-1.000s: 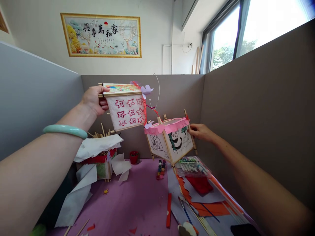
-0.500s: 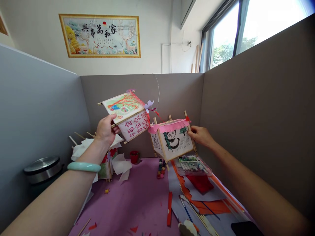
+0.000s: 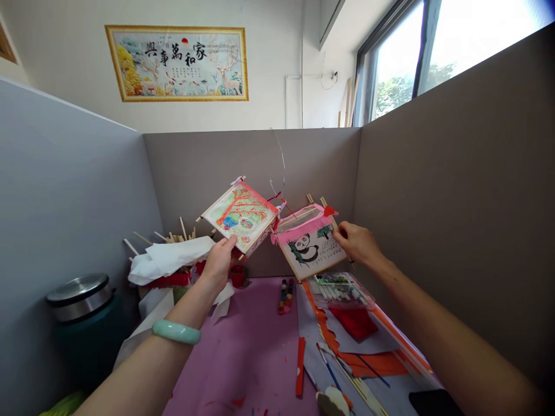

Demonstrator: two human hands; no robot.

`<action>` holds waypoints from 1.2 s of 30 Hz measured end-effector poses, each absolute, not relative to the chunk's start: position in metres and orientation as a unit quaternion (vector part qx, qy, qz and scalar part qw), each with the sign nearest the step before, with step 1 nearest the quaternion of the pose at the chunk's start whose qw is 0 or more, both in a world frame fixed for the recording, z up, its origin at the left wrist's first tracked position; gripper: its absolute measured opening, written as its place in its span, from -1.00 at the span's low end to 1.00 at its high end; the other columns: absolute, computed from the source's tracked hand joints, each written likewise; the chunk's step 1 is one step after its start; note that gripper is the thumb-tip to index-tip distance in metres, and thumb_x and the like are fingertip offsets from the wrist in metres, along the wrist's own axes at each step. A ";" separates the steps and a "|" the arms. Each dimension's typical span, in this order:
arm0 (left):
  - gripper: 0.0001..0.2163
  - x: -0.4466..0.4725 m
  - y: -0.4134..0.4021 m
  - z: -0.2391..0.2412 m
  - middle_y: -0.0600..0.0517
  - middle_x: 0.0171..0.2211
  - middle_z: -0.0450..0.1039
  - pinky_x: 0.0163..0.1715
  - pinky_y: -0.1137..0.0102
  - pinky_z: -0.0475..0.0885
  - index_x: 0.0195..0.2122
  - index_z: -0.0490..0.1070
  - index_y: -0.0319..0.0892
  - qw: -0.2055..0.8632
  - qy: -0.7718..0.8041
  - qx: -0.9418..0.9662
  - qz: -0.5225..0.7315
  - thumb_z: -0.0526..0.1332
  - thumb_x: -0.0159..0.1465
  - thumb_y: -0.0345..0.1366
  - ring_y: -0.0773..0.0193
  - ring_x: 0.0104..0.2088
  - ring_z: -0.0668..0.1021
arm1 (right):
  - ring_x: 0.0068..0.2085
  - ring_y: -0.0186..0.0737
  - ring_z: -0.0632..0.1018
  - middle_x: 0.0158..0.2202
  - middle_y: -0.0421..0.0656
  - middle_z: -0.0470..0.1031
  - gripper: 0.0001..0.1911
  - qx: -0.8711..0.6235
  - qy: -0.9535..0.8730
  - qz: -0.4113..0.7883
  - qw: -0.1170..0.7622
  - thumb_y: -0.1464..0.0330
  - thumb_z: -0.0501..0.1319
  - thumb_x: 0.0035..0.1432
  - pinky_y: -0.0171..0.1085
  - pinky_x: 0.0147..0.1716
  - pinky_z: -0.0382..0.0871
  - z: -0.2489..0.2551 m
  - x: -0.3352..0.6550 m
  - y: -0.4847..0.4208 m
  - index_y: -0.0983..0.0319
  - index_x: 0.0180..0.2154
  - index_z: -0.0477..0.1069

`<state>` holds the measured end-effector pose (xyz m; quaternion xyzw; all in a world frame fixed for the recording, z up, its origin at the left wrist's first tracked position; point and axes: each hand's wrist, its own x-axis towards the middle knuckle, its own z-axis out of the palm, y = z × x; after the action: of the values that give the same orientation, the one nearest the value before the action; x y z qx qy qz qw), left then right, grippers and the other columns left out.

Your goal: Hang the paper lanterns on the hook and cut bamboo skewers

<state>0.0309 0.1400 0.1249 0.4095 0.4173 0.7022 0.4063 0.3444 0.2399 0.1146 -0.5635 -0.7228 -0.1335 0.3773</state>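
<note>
My left hand grips the lower edge of a paper lantern with a red tree painting, tilted so the painted face points up at me. My right hand pinches the right wooden stick of a second lantern with a panda drawing and pink fringe. The two lanterns hang side by side in the air above the purple table mat, joined by red string and a thin wire. A pale green bangle is on my left wrist.
Grey partition walls enclose the desk. White tissue paper and sticks lie at the left, beside a steel-lidded bin. A small red cup, paint pots, a marker pack, red paper scraps and brushes cover the mat.
My left hand has come down and to the right with its lantern, tipping the tree face toward me. The panda lantern has tilted back; my right hand stays on its stick.
</note>
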 end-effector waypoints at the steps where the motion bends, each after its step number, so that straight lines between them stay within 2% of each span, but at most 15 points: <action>1: -0.90 0.031 0.140 0.123 -0.07 -0.41 0.53 -0.54 0.38 0.46 -0.36 0.40 -0.26 0.410 0.420 0.409 0.698 0.13 0.17 -0.36 0.25 -0.48 0.55 | -0.47 -0.26 0.39 -0.47 -0.15 0.44 -0.70 -0.566 -0.720 -0.142 0.375 0.15 0.00 0.13 -0.33 -0.54 0.02 0.114 0.345 0.240 0.21 -0.46 0.31; 7: -0.87 0.028 0.140 0.118 -0.13 -0.37 0.53 -0.45 0.32 0.50 -0.35 0.41 -0.30 0.436 0.430 0.420 0.670 0.13 0.18 -0.35 0.22 -0.42 0.55 | -0.41 -0.20 0.42 -0.41 -0.10 0.46 -0.69 -0.582 -0.707 -0.168 0.364 0.17 -0.04 0.17 -0.32 -0.51 0.02 0.114 0.357 0.243 0.22 -0.40 0.33; 15: -0.88 0.026 0.144 0.115 -0.04 -0.51 0.47 -0.44 0.30 0.51 -0.43 0.40 -0.27 0.445 0.426 0.423 0.664 0.17 0.15 -0.31 0.28 -0.52 0.51 | -0.40 -0.20 0.45 -0.41 -0.11 0.48 -0.69 -0.589 -0.715 -0.149 0.345 0.17 -0.04 0.17 -0.33 -0.51 0.06 0.112 0.367 0.253 0.22 -0.38 0.34; 20: -0.89 0.032 0.145 0.110 -0.05 -0.56 0.44 -0.51 0.33 0.50 -0.47 0.38 -0.28 0.449 0.445 0.423 0.649 0.18 0.14 -0.34 0.29 -0.56 0.50 | -0.39 -0.17 0.47 -0.40 -0.08 0.49 -0.67 -0.605 -0.706 -0.141 0.340 0.16 -0.05 0.18 -0.32 -0.52 0.06 0.109 0.365 0.255 0.23 -0.36 0.35; 29: -0.87 0.043 0.146 0.103 -0.05 -0.56 0.44 -0.51 0.34 0.50 -0.48 0.36 -0.27 0.455 0.473 0.411 0.632 0.16 0.17 -0.33 0.27 -0.55 0.53 | -0.33 -0.11 0.51 -0.33 -0.03 0.52 -0.66 -0.619 -0.706 -0.118 0.324 0.17 -0.04 0.20 -0.31 -0.49 0.09 0.104 0.361 0.252 0.24 -0.31 0.38; 36: -0.90 0.047 0.143 0.098 -0.03 -0.45 0.45 -0.51 0.38 0.49 -0.38 0.36 -0.24 0.452 0.494 0.410 0.619 0.14 0.18 -0.32 0.22 -0.41 0.57 | -0.31 -0.11 0.52 -0.30 -0.03 0.53 -0.64 -0.624 -0.706 -0.107 0.319 0.13 -0.02 0.19 -0.31 -0.48 0.11 0.102 0.365 0.251 0.24 -0.27 0.38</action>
<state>0.0471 0.1430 0.0976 0.4099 0.4939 0.6195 0.4520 0.3645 0.2514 0.1016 -0.6238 -0.7057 -0.1065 0.3187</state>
